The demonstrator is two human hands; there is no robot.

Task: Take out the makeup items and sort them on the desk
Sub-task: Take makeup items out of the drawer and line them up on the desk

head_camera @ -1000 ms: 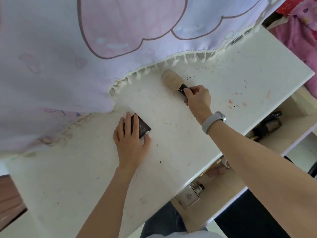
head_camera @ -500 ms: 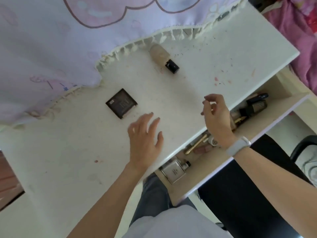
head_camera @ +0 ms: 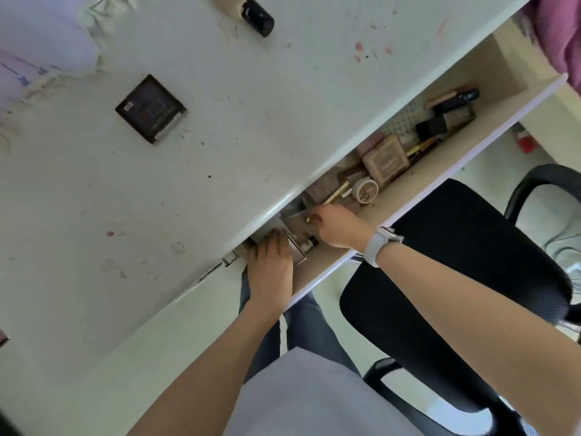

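Note:
On the white desk (head_camera: pixel 251 127) lie a dark square compact (head_camera: pixel 151 109) and, at the top edge, a beige bottle with a black cap (head_camera: pixel 257 15). Below the desk's front edge the drawer (head_camera: pixel 490 89) stands open, full of makeup. My left hand (head_camera: pixel 272 265) reaches into its left end, fingers curled over a square glass bottle (head_camera: pixel 298 253). Just to its right, my right hand (head_camera: pixel 338 225) pinches a thin gold stick (head_camera: pixel 308 219). Further along the drawer lie a gold tube (head_camera: pixel 338 191), a round white jar (head_camera: pixel 364 190) and a beige square compact (head_camera: pixel 386 158).
Dark brushes and tubes (head_camera: pixel 440 121) fill the drawer's right end. A black office chair (head_camera: pixel 456 262) stands right of my legs. A pale printed cloth (head_camera: pixel 37 36) covers the desk's far left. Pink fabric (head_camera: pixel 562 33) hangs at the top right.
Both hands left the desk top, where the compact and the capped bottle now lie free, and dropped into the open drawer. The view has tilted down toward the drawer and chair.

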